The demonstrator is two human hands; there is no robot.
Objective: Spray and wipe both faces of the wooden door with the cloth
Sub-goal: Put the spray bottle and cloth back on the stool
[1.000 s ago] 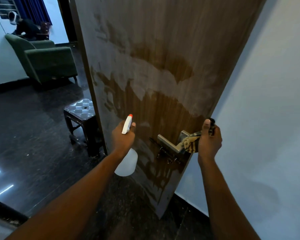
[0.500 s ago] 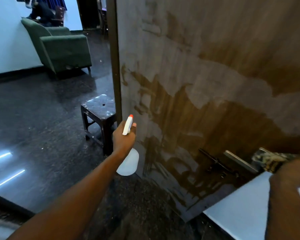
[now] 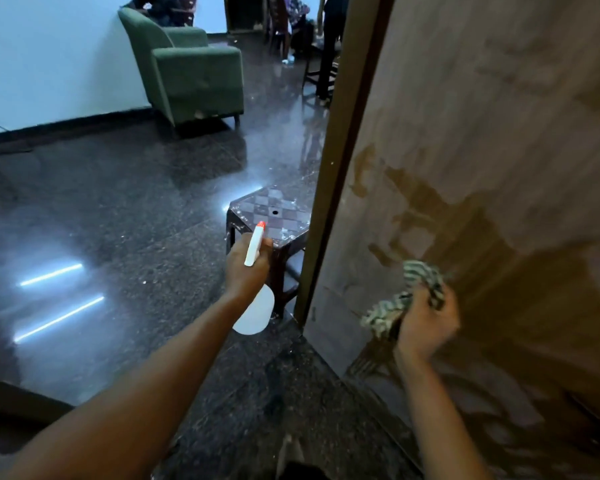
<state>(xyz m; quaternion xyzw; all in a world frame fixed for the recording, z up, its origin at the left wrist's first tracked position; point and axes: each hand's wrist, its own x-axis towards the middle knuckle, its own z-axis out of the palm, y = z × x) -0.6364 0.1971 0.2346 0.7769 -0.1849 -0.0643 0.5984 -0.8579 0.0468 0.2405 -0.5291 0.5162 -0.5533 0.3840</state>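
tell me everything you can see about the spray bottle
The spray bottle is white plastic, with a slim white trigger head tipped by an orange-red nozzle and a rounded, translucent-looking body below. The left hand grips its neck, hiding the middle, so the body hangs under the fist and the head sticks up above it. It is held roughly upright in the air, nozzle tilted slightly away, left of the door's edge and in front of a dark stool, touching neither.
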